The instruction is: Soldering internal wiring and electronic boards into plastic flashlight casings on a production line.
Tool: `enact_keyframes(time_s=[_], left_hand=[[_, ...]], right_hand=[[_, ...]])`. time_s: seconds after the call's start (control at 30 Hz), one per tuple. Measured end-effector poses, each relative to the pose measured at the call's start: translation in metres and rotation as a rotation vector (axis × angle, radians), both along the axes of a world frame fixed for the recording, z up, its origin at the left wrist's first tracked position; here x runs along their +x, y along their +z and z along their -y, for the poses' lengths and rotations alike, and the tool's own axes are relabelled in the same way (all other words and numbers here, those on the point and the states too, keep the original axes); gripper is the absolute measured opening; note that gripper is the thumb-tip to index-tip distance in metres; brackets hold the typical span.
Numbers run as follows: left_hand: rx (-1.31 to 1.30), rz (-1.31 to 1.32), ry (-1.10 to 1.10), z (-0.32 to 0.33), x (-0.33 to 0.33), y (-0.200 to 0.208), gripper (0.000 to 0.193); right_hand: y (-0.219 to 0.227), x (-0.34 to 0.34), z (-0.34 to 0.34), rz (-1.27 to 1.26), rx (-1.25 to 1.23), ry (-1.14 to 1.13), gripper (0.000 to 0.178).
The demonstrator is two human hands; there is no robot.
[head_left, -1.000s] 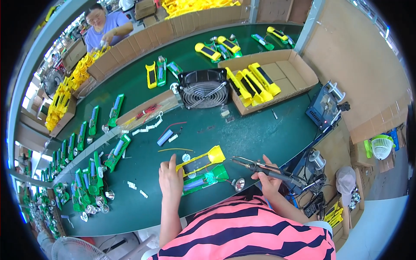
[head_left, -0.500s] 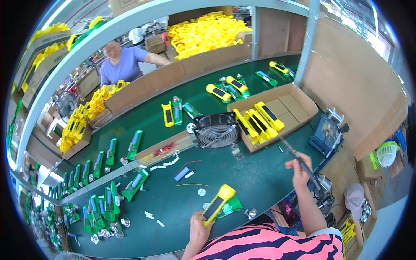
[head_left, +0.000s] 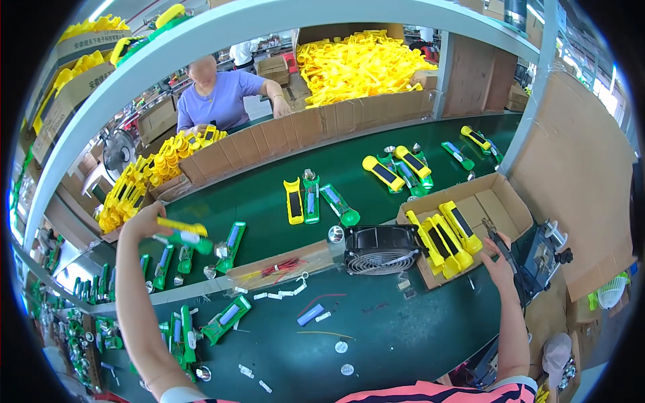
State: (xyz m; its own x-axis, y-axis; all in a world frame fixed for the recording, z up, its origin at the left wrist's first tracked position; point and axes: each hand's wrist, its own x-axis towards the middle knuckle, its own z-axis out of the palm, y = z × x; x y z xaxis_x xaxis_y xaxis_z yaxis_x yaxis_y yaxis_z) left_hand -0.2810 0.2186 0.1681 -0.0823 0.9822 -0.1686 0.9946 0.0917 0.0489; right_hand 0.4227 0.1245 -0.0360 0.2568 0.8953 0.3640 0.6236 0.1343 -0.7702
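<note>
Left grip [head_left: 143, 222] clasps a yellow cover [head_left: 185, 226] and green housing [head_left: 195, 242] (blurred together); right grip [head_left: 498, 263] holds a soldering iron [head_left: 499, 240] by its handle, presumably for safety.

1. Green worktop [head_left: 416, 342] in front of me, w/ a 2nd green surface [head_left: 261, 205] behind, split by a thin grey strip [head_left: 173, 293].
2. Lt. grey metal beam [head_left: 376, 12] ran across the top; post [head_left: 541, 87] stood on my R.
3. Lg. cardboard panel [head_left: 578, 188] was far R; low cardboard wall [head_left: 282, 139] lined the back.
4. Brown panel [head_left: 470, 77] stood back R.
5. Strip light [head_left: 101, 8] shone upper L, fan [head_left: 119, 151] below.
</note>
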Motion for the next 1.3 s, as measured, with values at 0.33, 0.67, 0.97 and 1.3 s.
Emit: enact_keyframes(time_s=[0.33, 0.67, 0.97, 1.3], left_hand=[[0.544, 0.178, 0.448, -0.087, 0.008, -0.243, 0.045], [0.268, -0.153, 0.644, -0.08, -0.054, -0.26, 0.053], [0.61, -0.055, 0.492, -0.027, -0.033, -0.167, 0.064], [0.704, 0.589, 0.12, 0.201, 0.123, -0.062, 0.01]], right_hand=[[0.001, -0.018, -0.013, 0.25, -0.268, -0.119, 0.062], [0.002, -0.039, -0.022, 0.169, -0.259, -0.075, 0.067], [0.0, -0.026, -0.021, -0.416, -0.174, -0.028, 0.061], [0.031, -0.039, 0.039, -0.914, 0.135, 0.276, 0.063]])
